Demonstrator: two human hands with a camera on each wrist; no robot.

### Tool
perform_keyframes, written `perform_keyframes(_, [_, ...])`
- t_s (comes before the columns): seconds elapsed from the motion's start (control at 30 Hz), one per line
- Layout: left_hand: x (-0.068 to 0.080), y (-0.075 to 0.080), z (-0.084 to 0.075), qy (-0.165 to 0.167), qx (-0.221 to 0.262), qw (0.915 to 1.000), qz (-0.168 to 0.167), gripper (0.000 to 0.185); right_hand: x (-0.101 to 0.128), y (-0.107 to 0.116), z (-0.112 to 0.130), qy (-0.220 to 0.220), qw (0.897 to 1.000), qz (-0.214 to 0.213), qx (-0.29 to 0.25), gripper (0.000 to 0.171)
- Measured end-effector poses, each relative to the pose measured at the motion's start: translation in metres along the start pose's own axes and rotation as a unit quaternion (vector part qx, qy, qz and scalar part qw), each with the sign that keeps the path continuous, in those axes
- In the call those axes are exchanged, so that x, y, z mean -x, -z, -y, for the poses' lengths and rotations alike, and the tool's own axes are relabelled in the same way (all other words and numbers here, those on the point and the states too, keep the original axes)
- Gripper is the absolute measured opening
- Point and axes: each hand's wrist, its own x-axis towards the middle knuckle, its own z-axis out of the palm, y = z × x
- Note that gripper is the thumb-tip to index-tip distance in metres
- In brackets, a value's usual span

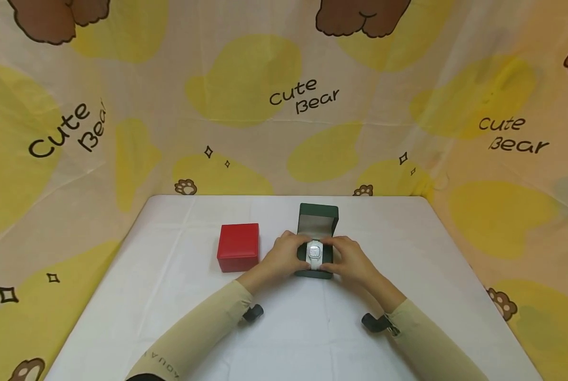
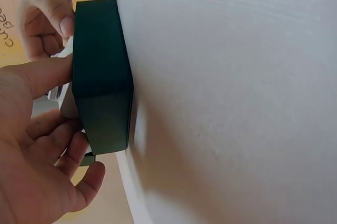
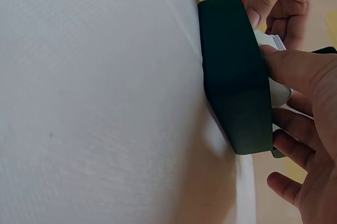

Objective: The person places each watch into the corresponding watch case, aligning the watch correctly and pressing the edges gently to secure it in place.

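Observation:
A white wristwatch (image 1: 314, 251) with a squarish face sits in the dark green watch box (image 1: 318, 211), whose lid stands raised at the back. From the left side my left hand (image 1: 282, 255) pinches the watch, index finger at its far end and thumb at its near end. My right hand (image 1: 354, 259) grips it the same way from the right. In the left wrist view, the green box (image 2: 100, 50) hides most of the watch's underside. A pale rounded part of the watch band or its cushion (image 3: 280, 91) shows between the fingers in the right wrist view.
A closed red box (image 1: 238, 246) stands on the white table (image 1: 183, 317), left of the green box. Behind the table hangs a yellow-and-beige cloth (image 1: 245, 137) with bear prints. Small black devices (image 1: 374, 323) are worn at both wrists.

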Motion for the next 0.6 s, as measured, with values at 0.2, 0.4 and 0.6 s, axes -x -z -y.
perform_keyframes(0.2, [0.0007, -0.0026, -0.0013, 0.011, 0.0, 0.9999, -0.005, 0.06, 0.0008, -0.0015, 0.0006, 0.022, 1.0, -0.013, 0.004, 0.063])
perform_keyframes(0.4, [0.0027, -0.0035, -0.0021, 0.01, -0.004, 0.9997, -0.02, 0.059, 0.0004, -0.0006, 0.0028, 0.023, 1.0, -0.015, 0.016, 0.063])
perform_keyframes(0.6, [0.004, -0.0028, -0.004, 0.018, -0.004, 0.9996, -0.021, 0.059, 0.0008, -0.0003, 0.0028, 0.018, 1.0, -0.013, 0.013, 0.061])
